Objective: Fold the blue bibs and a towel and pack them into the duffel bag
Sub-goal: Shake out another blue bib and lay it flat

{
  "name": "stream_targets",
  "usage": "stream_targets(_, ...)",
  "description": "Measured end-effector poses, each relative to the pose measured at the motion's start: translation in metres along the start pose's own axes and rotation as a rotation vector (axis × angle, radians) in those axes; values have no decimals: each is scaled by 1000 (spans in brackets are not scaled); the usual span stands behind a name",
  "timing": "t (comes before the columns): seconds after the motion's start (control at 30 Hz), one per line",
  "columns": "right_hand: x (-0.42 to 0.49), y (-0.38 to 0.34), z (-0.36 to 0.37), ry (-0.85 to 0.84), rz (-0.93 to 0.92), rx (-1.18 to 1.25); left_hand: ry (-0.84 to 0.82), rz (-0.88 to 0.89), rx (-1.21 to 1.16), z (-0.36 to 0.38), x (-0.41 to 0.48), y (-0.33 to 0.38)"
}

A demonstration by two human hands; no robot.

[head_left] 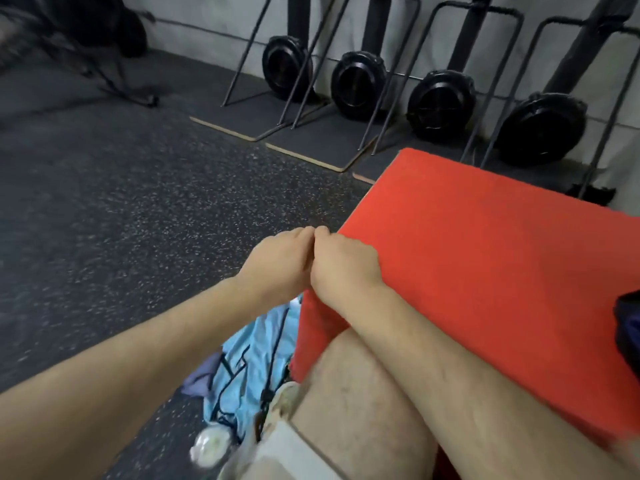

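While hands meet, bibs [252, 368] lie unpacked.

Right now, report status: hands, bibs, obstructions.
Both hands, left hand and right hand, together, fingers curled, empty. Blue bibs heaped unfolded on floor. Knee beside them.

Two bare hands are showing: the left hand [277, 261] and the right hand [341, 265]. Four round black weight discs [356, 85] are standing at twelve o'clock. One red padded block [485, 258] is lying at three o'clock. One light blue cloth heap [254, 368] is lying at six o'clock.
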State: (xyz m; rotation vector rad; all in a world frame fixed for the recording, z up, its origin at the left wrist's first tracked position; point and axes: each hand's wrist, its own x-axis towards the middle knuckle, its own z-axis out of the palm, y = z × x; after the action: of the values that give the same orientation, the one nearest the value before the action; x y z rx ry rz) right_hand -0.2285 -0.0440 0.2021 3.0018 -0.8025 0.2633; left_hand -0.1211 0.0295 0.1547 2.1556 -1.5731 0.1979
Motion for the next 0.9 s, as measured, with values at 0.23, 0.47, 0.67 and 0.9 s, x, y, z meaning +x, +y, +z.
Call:
stream_targets(0.23,39,-89,100,-313,-120,17,-263,-352,72,49,-72,-105)
stream_targets(0.47,26,-108,204,-609,-215,20,-444,-546,-27,133,-132,-148)
stream_targets(0.67,19,-89,257,-791,-191,-37,-613,-720,-166,219,-152,-180)
stream_targets(0.9,24,-81,287,-933,-135,16,-793,-1107,-291,294,-177,-193)
